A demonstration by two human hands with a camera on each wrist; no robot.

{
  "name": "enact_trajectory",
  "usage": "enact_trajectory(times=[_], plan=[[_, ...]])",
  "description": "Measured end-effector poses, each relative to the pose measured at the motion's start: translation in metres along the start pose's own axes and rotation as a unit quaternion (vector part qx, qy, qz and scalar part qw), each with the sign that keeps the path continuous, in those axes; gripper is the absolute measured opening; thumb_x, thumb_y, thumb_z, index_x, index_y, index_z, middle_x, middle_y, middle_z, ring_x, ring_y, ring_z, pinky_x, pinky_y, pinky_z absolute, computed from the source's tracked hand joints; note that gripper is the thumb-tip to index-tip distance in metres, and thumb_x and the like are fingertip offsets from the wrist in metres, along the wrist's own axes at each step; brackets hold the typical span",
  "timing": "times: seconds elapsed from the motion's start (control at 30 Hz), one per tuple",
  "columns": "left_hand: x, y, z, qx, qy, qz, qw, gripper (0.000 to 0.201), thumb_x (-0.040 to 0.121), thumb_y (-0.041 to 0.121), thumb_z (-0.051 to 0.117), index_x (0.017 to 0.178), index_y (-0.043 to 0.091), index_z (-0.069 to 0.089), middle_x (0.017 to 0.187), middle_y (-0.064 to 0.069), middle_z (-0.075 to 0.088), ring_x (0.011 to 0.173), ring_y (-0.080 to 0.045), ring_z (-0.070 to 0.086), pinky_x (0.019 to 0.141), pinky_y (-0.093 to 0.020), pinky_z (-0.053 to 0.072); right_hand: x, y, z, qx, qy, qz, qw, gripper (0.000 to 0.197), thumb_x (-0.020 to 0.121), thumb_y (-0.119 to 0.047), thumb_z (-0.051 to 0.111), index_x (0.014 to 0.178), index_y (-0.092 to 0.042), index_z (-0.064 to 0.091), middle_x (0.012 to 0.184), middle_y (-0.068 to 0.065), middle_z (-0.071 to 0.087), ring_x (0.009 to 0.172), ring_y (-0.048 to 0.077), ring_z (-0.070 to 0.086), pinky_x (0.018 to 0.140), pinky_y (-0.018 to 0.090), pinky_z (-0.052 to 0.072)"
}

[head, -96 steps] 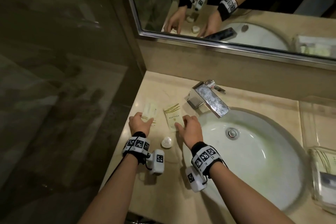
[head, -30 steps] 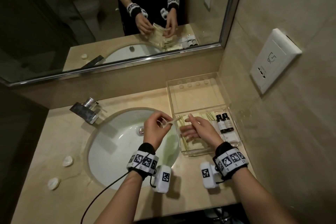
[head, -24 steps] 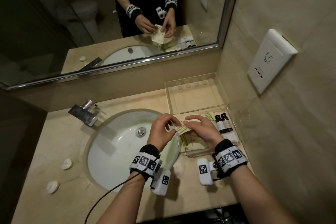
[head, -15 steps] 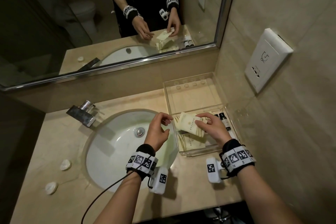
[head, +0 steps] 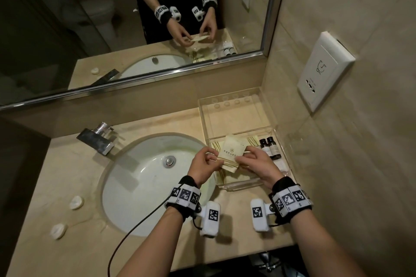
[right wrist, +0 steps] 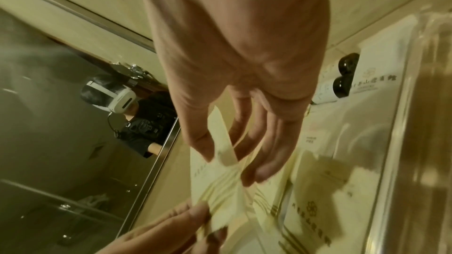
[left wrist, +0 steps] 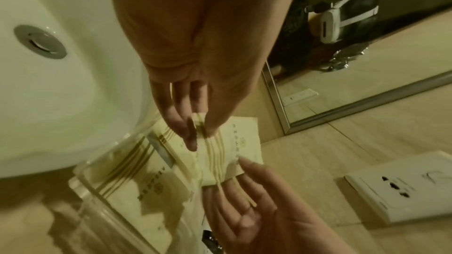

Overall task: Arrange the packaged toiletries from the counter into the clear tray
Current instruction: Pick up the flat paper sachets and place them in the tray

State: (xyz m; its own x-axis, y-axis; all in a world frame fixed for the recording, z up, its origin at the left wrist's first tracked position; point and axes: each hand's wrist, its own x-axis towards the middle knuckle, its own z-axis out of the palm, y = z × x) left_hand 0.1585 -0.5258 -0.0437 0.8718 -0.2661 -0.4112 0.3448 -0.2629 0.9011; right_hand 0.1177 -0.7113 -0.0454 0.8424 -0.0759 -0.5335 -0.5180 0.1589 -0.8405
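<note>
Over the clear tray [head: 238, 187] at the counter's right end, both hands hold cream paper packets [head: 233, 153] with gold stripes. My left hand [head: 211, 156] pinches the striped left end of the packets [left wrist: 220, 154] between thumb and fingers. On the other end, my right hand [head: 242, 158] grips the packets [right wrist: 220, 177], thumb on top and fingers beneath. More cream packets [left wrist: 137, 186] lie flat in the tray's front compartment. Two small dark bottles [head: 269, 148] lie at its right side.
A white sink [head: 139, 177] with a chrome faucet [head: 96, 139] fills the counter's middle. Two round wrapped soaps [head: 76, 202] [head: 59, 230] sit on the left counter. The tray's back compartment [head: 236, 117] holds nothing. A wall socket [head: 324, 72] is on the right wall.
Both hands carried the packets from the left of the counter to the tray. In the last half second my left hand came right and took hold of the packets' left end.
</note>
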Motion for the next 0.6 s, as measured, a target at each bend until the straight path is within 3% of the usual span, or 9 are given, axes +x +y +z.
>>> enact_trajectory(times=[0.13, 0.23, 0.33, 0.43, 0.5, 0.6], plan=[[0.003, -0.003, -0.005, 0.078, 0.001, 0.033, 0.996, 0.02, 0.083, 0.002, 0.068, 0.092, 0.019, 0.061, 0.087, -0.015, 0.06, 0.07, -0.021, 0.062, 0.068, -0.03, 0.056, 0.0, -0.003, -0.01, -0.084, 0.037, -0.037, 0.995, 0.044, 0.082, -0.03, 0.076, 0.122, -0.02, 0.06, 0.115, 0.003, 0.069, 0.103, 0.018, 0.067, 0.084, 0.033, 0.056], [0.003, -0.005, -0.005, 0.114, 0.024, 0.048, 0.992, 0.019, 0.082, 0.004, 0.069, 0.095, 0.017, 0.066, 0.086, -0.01, 0.063, 0.071, -0.019, 0.061, 0.071, -0.028, 0.054, 0.001, 0.0, -0.016, -0.189, 0.052, -0.049, 0.979, 0.035, 0.086, -0.027, 0.072, 0.118, -0.016, 0.062, 0.107, 0.0, 0.068, 0.094, 0.011, 0.064, 0.074, 0.024, 0.054], [0.001, -0.009, -0.004, 0.154, 0.06, 0.066, 0.984, 0.018, 0.082, 0.005, 0.069, 0.098, 0.013, 0.066, 0.089, -0.003, 0.066, 0.075, -0.015, 0.06, 0.068, -0.013, 0.049, 0.003, 0.007, -0.017, -0.232, 0.071, -0.031, 0.97, 0.033, 0.086, -0.024, 0.073, 0.114, -0.013, 0.06, 0.094, -0.001, 0.066, 0.083, 0.01, 0.063, 0.063, 0.017, 0.047], [-0.003, -0.013, -0.002, 0.203, 0.06, 0.069, 0.975, 0.02, 0.082, 0.011, 0.072, 0.101, 0.013, 0.068, 0.094, 0.004, 0.064, 0.077, -0.017, 0.06, 0.063, -0.007, 0.045, 0.006, 0.015, -0.015, -0.279, 0.083, -0.005, 0.957, 0.032, 0.084, -0.022, 0.075, 0.111, -0.013, 0.061, 0.092, 0.001, 0.065, 0.084, 0.017, 0.064, 0.071, 0.024, 0.051], [-0.005, -0.018, 0.0, 0.227, 0.041, 0.061, 0.971, 0.023, 0.081, 0.013, 0.074, 0.103, 0.014, 0.067, 0.099, 0.007, 0.064, 0.078, -0.019, 0.061, 0.064, -0.01, 0.046, 0.009, 0.021, -0.011, -0.303, 0.088, 0.007, 0.949, 0.031, 0.082, -0.02, 0.077, 0.107, -0.01, 0.062, 0.095, 0.005, 0.065, 0.089, 0.021, 0.064, 0.079, 0.03, 0.052], [-0.007, -0.027, 0.003, 0.254, 0.027, 0.056, 0.965, 0.03, 0.078, 0.012, 0.076, 0.105, 0.02, 0.065, 0.111, 0.005, 0.064, 0.08, -0.018, 0.06, 0.073, -0.024, 0.049, 0.012, 0.031, -0.006, -0.326, 0.104, 0.005, 0.94, 0.03, 0.079, -0.018, 0.08, 0.102, -0.008, 0.063, 0.087, 0.003, 0.064, 0.085, 0.021, 0.065, 0.08, 0.032, 0.054]])
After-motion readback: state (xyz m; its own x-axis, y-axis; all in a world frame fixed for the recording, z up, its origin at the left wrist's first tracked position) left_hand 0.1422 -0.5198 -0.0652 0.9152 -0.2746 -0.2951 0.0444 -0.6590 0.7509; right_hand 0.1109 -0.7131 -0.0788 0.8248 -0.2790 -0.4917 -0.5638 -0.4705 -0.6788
